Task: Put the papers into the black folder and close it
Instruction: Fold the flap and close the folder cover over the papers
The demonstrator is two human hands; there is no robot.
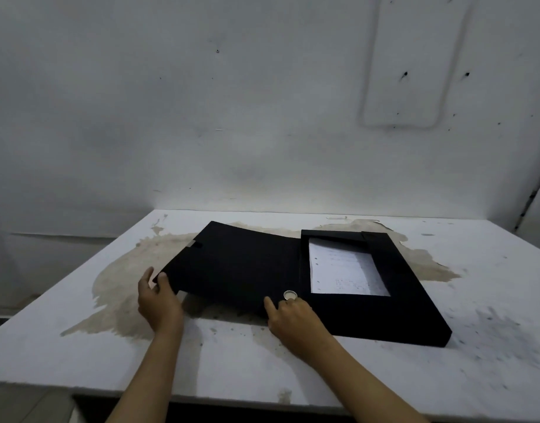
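Grey, scuffed wall (pixel 232 102) rose behind the white counter (pixel 293 370), whose top carried a wide tan stain (pixel 125 282) spreading from its middle toward the left edge and out past the far right of the folder. On that stain, about midway across the counter and nearer the far edge than the near one, lay the black folder (pixel 384 312), open. Its box half sat flat toward the right, and the papers (pixel 345 270) lay inside it, white sheets with faint print and punch holes along their left margin. Its lid (pixel 238 264) spread to the left, with the near-left corner lifted off the counter. A small round metal ring (pixel 290 295) sat on the spine near the near edge of the folder. The left hand (pixel 159 300) gripped that raised corner of the lid, thumb on top and fingers curled under it. The right hand (pixel 293 315) rested on the near edge of the spine beside the ring, loosely open, its fingers extended and holding nothing.
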